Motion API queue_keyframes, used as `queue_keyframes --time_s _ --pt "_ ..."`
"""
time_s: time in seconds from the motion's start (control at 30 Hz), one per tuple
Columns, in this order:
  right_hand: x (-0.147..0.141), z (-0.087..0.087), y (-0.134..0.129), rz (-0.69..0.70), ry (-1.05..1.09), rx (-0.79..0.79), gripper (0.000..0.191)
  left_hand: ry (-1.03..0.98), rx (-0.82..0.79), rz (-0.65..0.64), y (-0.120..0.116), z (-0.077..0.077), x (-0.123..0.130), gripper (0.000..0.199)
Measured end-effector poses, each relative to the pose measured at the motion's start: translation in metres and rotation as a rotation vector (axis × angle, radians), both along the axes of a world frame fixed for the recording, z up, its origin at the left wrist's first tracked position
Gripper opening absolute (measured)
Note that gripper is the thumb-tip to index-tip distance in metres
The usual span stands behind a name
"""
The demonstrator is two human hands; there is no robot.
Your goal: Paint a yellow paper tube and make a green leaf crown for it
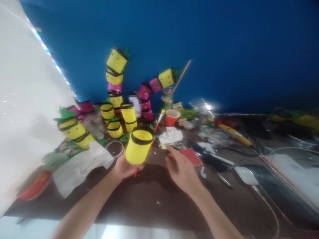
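Observation:
My left hand [126,167] is closed round the lower part of a yellow cup [139,151] with a black band at its rim. The cup tilts slightly, its mouth towards me. A short red tip [136,172] shows under that hand; what it belongs to is hidden. To the right of the cup, my right hand [179,167] hovers over the table, fingers curved and apart, with nothing visible in it. Beside its fingertips lies a red paper piece [191,156]. Behind the held cup stand several yellow cups, among them a stacked pair [129,116].
Stacks of yellow and magenta cups [114,87] lean at the back by the blue wall [224,49]. A red paper cup [171,118], brush [159,121], tissue [171,135], black-handled tool [208,156] and white case [246,176] lie right. White paper [79,169] is left.

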State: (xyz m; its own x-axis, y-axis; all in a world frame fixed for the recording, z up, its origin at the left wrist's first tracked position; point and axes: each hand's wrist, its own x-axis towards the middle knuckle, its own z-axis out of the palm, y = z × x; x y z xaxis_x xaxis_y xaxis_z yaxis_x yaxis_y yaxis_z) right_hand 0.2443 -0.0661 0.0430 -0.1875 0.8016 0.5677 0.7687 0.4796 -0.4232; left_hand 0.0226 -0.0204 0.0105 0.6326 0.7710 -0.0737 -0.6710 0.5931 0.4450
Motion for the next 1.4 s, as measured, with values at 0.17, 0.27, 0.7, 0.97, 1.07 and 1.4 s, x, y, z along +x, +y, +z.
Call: queue_keyframes --time_s 0.17,0.27,0.7,0.97,1.07,1.4 --pt "-0.019 0.004 0.015 0.122 -0.013 -0.014 0.053 0.04 0.038 -0.001 -0.001 -0.011 -0.002 0.044" --pt "-0.023 0.003 0.018 0.118 -0.038 -0.012 0.053 0.05 0.064 -0.044 -0.002 -0.012 -0.002 0.046" --pt "-0.025 -0.006 0.022 0.134 -0.083 0.104 0.038 0.008 0.101 -0.197 0.0 -0.02 -0.008 0.05" --pt "-0.015 -0.02 0.028 0.016 0.013 0.182 0.022 -0.058 0.149 -0.213 0.0 -0.006 -0.001 0.06" --pt "-0.01 -0.022 0.029 0.009 0.052 0.187 0.025 -0.044 0.159 -0.154 0.001 -0.005 -0.001 0.062" --pt "-0.009 -0.021 0.024 -0.009 0.175 0.277 0.025 -0.027 0.12 0.127 0.01 -0.026 -0.012 0.049"
